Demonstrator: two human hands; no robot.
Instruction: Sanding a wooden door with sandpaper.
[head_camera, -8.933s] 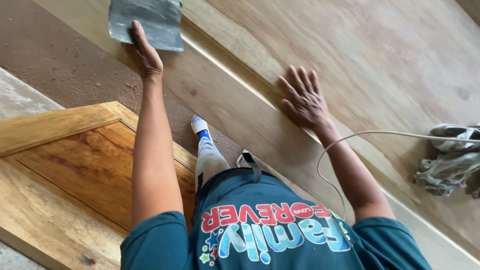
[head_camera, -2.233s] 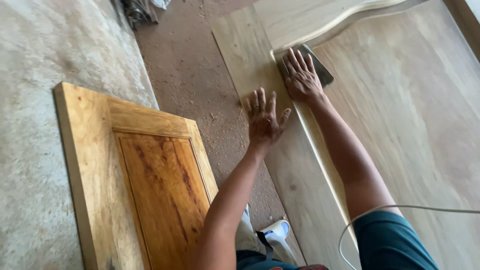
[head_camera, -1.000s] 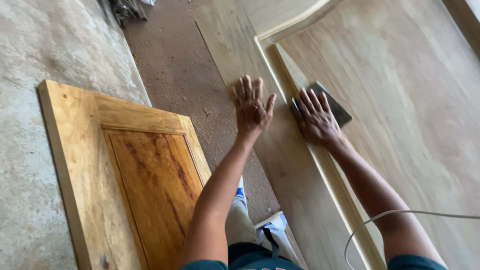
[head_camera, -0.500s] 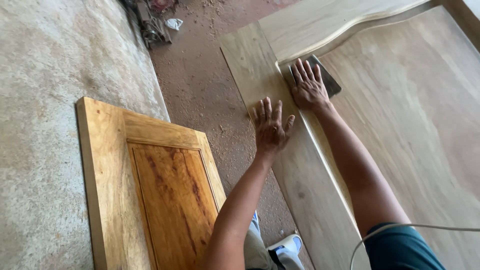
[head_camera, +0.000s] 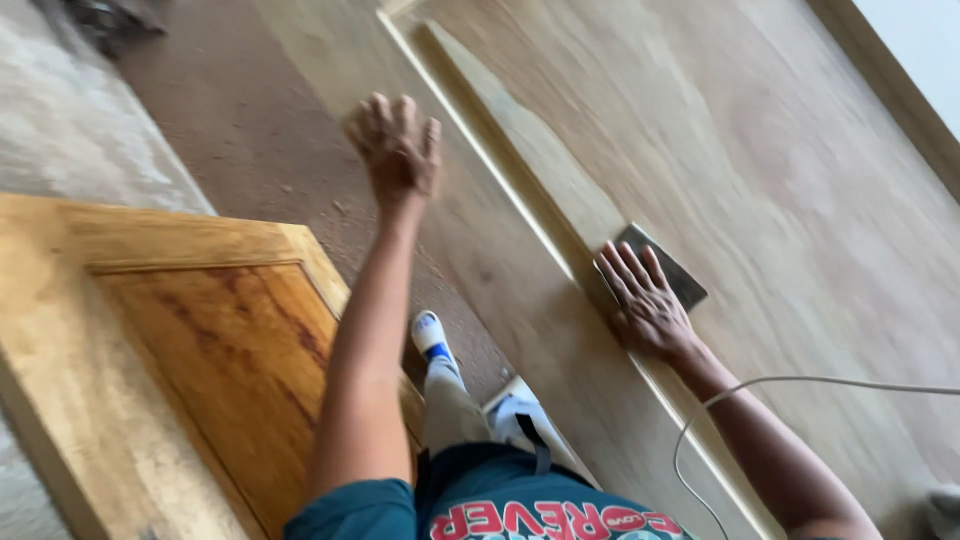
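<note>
The right hand (head_camera: 645, 305) lies with fingers spread flat on a dark sheet of sandpaper (head_camera: 672, 272), at five o'clock on the pale wooden door panel (head_camera: 760, 170); the sheet looks thin, limp and gritty, best pressed under the palm. The left hand (head_camera: 395, 150), fingers loosely apart, is blurred at eleven o'clock; most of the sheet is hidden.

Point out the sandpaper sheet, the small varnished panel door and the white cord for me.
sandpaper sheet (head_camera: 672, 272): head view, on the dark corner showing past the right hand's fingers.
small varnished panel door (head_camera: 215, 350): head view, on its reddish centre panel.
white cord (head_camera: 820, 381): head view, on its straight run above the right forearm.
</note>
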